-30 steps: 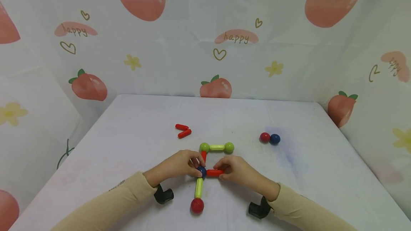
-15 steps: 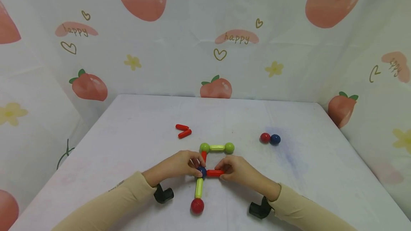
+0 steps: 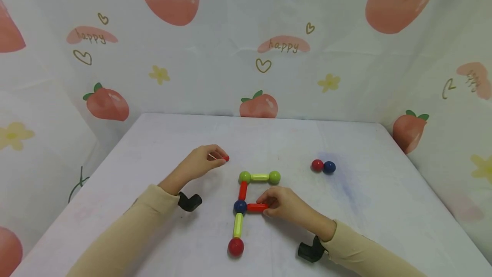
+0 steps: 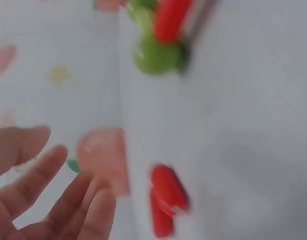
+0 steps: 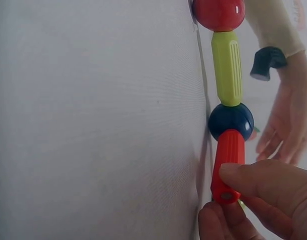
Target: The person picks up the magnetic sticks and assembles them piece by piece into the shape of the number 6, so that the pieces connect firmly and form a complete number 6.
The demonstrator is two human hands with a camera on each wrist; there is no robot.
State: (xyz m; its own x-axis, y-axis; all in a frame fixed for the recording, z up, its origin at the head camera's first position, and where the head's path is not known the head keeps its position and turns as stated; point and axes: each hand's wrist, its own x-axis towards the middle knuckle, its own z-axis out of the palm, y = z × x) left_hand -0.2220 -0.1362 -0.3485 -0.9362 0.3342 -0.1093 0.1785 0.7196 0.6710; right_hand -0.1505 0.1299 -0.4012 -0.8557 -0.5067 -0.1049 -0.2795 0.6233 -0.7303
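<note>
The white tabletop (image 3: 369,213) is marked by a bluish stain (image 3: 343,186); beside it, a red ball (image 3: 317,165) and a blue ball (image 3: 329,167) are set touching. Nearer the front, a figure of joined balls and rods (image 3: 240,206) is laid out. Farther back, two red rods (image 4: 168,188) are placed close together, slightly blurred.

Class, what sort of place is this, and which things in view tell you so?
Probably an indoor tabletop play corner: a white table, a fruit-print backdrop behind it, and a colourful ball-and-rod toy on top.
</note>
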